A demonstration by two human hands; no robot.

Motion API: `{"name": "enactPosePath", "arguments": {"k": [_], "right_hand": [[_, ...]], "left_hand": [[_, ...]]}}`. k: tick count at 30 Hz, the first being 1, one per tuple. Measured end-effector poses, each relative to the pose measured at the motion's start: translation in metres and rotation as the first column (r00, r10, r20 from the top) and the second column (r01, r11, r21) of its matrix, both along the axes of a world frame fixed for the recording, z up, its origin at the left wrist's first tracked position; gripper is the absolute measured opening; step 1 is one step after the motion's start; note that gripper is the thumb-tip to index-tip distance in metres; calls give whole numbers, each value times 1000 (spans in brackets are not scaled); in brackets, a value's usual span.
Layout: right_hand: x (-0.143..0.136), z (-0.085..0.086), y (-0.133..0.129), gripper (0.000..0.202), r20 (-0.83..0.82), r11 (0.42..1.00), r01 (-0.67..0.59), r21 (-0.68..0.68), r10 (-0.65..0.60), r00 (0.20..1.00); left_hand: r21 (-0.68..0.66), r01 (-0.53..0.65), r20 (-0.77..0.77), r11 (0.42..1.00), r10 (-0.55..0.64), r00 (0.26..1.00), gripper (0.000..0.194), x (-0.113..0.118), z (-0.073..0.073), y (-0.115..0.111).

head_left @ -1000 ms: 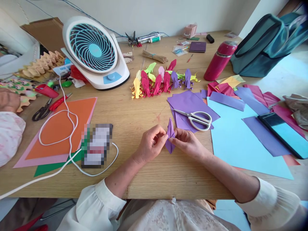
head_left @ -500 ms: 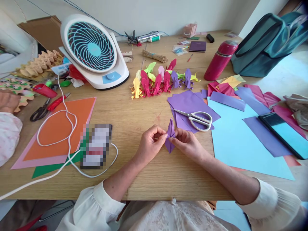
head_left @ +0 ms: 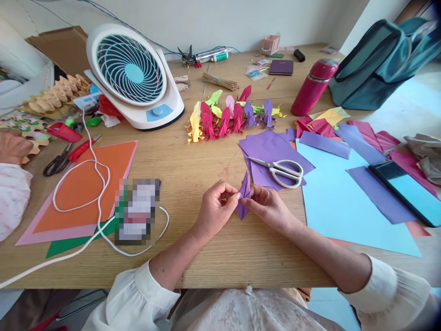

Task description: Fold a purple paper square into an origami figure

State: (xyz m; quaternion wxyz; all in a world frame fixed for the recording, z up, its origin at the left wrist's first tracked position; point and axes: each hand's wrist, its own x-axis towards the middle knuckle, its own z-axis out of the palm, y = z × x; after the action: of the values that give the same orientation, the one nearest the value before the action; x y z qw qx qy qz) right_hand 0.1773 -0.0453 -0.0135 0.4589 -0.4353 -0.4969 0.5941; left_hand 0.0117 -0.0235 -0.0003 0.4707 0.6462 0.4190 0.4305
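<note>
A narrow, pointed piece of folded purple paper (head_left: 244, 207) stands between my hands above the wooden table (head_left: 193, 170). My left hand (head_left: 220, 204) pinches its left edge between thumb and index finger. On the other edge, my right hand (head_left: 268, 204) grips the paper with its thumb in front and its fingers curled. White-handled scissors (head_left: 287, 174) lie just beyond my right hand, on purple sheets (head_left: 265, 145). Farther back stand several folded paper figures (head_left: 224, 122) in red, yellow, green, pink and purple.
A white fan (head_left: 165, 103) stands at the back left. Near my left forearm lie a phone (head_left: 136, 211) and white cable over orange paper (head_left: 79, 179). Blue paper (head_left: 344, 202), another phone (head_left: 406, 193), a red bottle (head_left: 314, 87) and a bag are on the right. Another person's hand (head_left: 14, 146) rests far left.
The top tip of the folded purple paper leans slightly more to the right and sits a little lower. Both my hands keep nearly the same place and grip.
</note>
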Motion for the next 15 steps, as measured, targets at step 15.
{"name": "enactPosePath", "arguments": {"k": [15], "right_hand": [[-4, -4, -3, 33, 70, 1000, 20, 14, -21, 997]], "left_hand": [[-132, 59, 6, 990, -59, 998, 15, 5, 1, -1]]}}
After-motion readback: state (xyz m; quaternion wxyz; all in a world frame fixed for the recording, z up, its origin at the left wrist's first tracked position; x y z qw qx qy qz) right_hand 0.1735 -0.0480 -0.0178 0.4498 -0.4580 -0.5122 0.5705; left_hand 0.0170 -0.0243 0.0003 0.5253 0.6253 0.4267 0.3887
